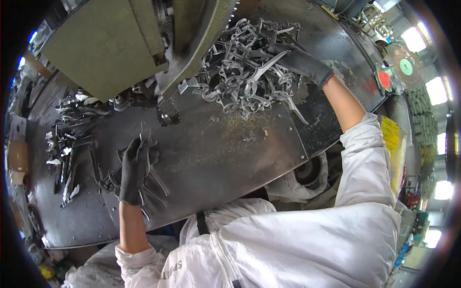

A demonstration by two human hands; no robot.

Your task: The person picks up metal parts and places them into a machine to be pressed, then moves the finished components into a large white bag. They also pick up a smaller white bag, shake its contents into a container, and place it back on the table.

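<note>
My left hand (pixel 132 173), in a dark grey glove, is low over the left part of the metal table, its fingers closed together. A thin hooked metal piece (pixel 142 129) sticks out past its fingertips. Several slim metal levers (pixel 156 185) lie beside and beneath this hand. My right hand (pixel 294 61), gloved in dark grey with a red cuff edge, reaches over a heap of grey cast metal parts (pixel 240 81) with rings and curved arms. Its fingers stretch leftward onto the heap, their tips partly lost among the parts. One curved lever (pixel 265 68) lies right against that glove.
An olive-green machine (pixel 110 43) stands over the table's far left and middle. Darker metal levers (pixel 69 139) lie scattered at the far left. Grit and small scraps dot the worktable (pixel 225 163). A fan (pixel 406 65) and a yellow sack (pixel 390 151) are at the right.
</note>
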